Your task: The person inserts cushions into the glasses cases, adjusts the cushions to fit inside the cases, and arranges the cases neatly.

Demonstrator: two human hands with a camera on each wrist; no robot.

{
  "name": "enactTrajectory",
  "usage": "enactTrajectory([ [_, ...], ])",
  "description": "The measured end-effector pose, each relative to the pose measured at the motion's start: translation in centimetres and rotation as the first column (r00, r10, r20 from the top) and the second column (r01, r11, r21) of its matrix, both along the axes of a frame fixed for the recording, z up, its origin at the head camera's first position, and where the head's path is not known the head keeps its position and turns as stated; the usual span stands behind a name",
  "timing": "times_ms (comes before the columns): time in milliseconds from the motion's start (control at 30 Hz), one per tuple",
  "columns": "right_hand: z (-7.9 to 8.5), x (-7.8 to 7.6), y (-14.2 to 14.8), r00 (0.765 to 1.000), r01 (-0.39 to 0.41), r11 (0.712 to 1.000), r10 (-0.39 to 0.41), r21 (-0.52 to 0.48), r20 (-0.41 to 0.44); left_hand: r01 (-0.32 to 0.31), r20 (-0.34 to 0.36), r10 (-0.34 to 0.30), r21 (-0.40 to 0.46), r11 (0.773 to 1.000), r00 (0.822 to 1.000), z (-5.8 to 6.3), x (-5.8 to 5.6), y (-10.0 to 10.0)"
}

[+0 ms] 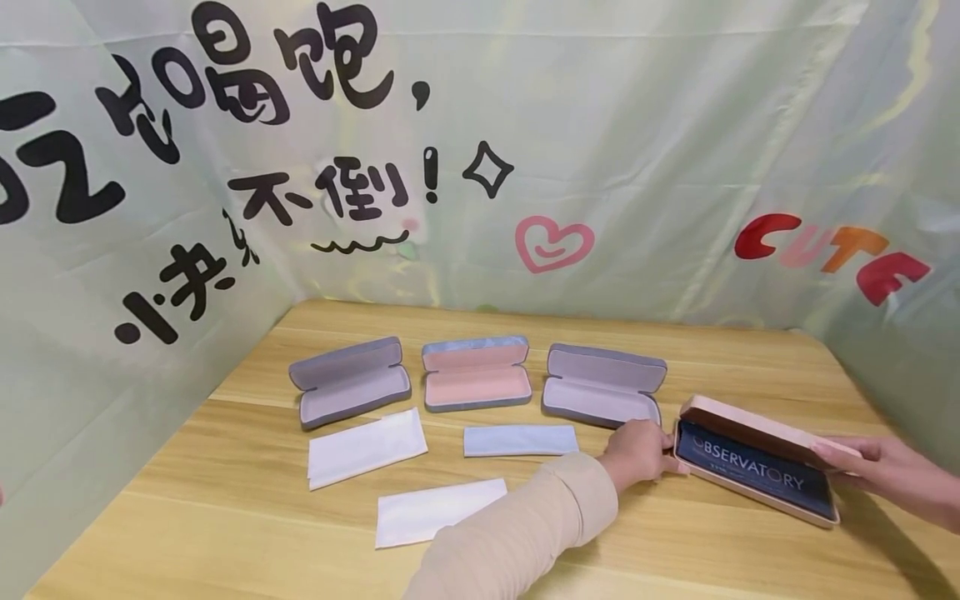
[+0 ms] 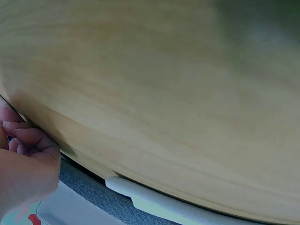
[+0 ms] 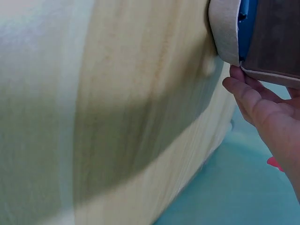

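At the right of the head view, a pink glasses case (image 1: 767, 425) stands partly open on the table. Inside lies a dark blue folded cloth (image 1: 750, 473) printed with "OBSERVATORY". My left hand (image 1: 637, 450) grips the case's left end, fingers curled at the edge. At the other end, my right hand (image 1: 888, 469) pinches the raised lid, thumb on top and fingers beneath. In the right wrist view, the fingers of the right hand (image 3: 269, 108) are at the corner of the case (image 3: 227, 33). The left wrist view shows the left hand (image 2: 30, 164) with bent fingers.
Two open grey glasses cases (image 1: 356, 396) (image 1: 600, 400) flank an open blue case with pink lining (image 1: 477, 387) at the back. In front lie a light blue cloth (image 1: 520, 441) and two white cloths (image 1: 367, 450) (image 1: 435, 507). A printed curtain (image 1: 637, 167) surrounds the table.
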State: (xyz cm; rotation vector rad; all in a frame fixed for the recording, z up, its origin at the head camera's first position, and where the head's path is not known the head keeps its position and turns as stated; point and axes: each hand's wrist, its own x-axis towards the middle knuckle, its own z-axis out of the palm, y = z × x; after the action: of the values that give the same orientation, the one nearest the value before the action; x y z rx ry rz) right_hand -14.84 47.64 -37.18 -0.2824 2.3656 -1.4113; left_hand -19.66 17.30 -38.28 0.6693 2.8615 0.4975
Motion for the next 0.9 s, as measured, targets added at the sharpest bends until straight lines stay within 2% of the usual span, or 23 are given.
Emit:
enactTrajectory([
  [67, 0.0, 0.3, -0.2, 0.997, 0.057, 0.991, -0.049, 0.123, -0.065, 0.007, -0.004, -0.007, -0.009, 1.0, 1.0, 0.0, 0.0, -0.1],
  [133, 0.1, 0.5, -0.4, 0.987, 0.116, 0.959, -0.083, 0.259, -0.135, 0.015, -0.011, -0.016, -0.017, 1.0, 1.0, 0.1, -0.1, -0.2],
  [267, 0.1, 0.8, -0.8, 0.966, 0.186, 0.9, -0.094, 0.395, -0.241, 0.031, -0.032, -0.032, -0.033, 0.999, 0.999, 0.2, -0.2, -0.4],
  [533, -0.3, 1.2, -1.1, 0.959, 0.138, 0.939, -0.048, 0.316, -0.278, 0.07, -0.062, -0.073, -0.039, 0.997, 0.995, -0.2, -0.4, -0.4],
  [833, -0.5, 2.0, -1.6, 0.935, 0.185, 0.92, -0.056, 0.345, -0.351, 0.074, -0.073, -0.078, -0.056, 0.996, 0.994, -0.3, -0.3, -0.5],
  [900, -0.5, 2.2, -1.7, 0.939, 0.186, 0.91, -0.054, 0.37, -0.339, 0.077, -0.075, -0.081, -0.053, 0.996, 0.994, -0.4, -0.3, -0.4],
])
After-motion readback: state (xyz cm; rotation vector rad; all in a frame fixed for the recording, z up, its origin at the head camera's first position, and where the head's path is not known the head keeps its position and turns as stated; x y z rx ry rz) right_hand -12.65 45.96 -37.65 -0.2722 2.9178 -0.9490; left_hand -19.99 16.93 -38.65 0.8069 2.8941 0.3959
